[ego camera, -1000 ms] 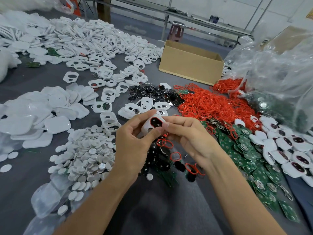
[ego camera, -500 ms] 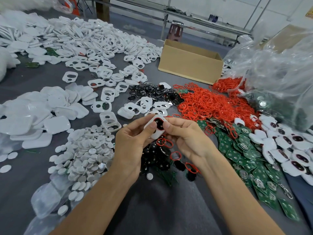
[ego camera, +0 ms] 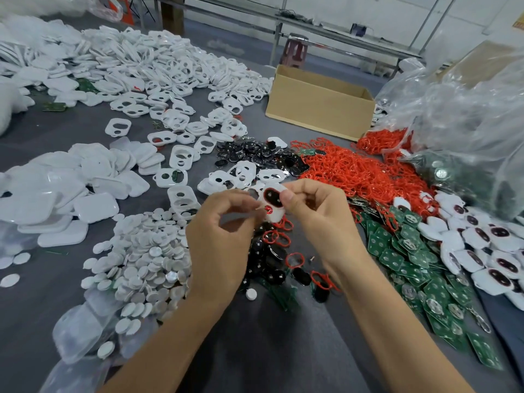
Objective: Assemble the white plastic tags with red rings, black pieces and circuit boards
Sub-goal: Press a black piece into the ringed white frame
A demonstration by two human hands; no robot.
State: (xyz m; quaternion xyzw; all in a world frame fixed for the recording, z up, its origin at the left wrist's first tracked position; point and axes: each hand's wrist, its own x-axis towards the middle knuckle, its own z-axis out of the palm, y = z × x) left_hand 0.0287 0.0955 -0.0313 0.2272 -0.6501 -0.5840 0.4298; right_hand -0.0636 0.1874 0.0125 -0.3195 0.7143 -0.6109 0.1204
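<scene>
A white plastic tag (ego camera: 274, 215) with a red ring and a black piece in its upper opening is held above the table centre. My right hand (ego camera: 314, 219) pinches its upper right edge, thumb on the black piece. My left hand (ego camera: 224, 239) pinches the lower left side at a small red ring. Under my hands lie loose black pieces (ego camera: 269, 259) and red rings (ego camera: 295, 259). A big heap of red rings (ego camera: 360, 174) lies behind, green circuit boards (ego camera: 408, 256) to the right, empty white tags (ego camera: 181, 157) to the left.
White round discs (ego camera: 141, 265) are piled at the left, white covers (ego camera: 56, 194) beyond them. A cardboard box (ego camera: 320, 106) stands at the back. Clear plastic bags (ego camera: 467, 114) fill the right. Assembled tags (ego camera: 493, 251) lie at the far right on the grey table (ego camera: 269, 350).
The tag has been turned so its openings face me, and it has shifted slightly right. My left hand's fingers have moved to the tag's lower part.
</scene>
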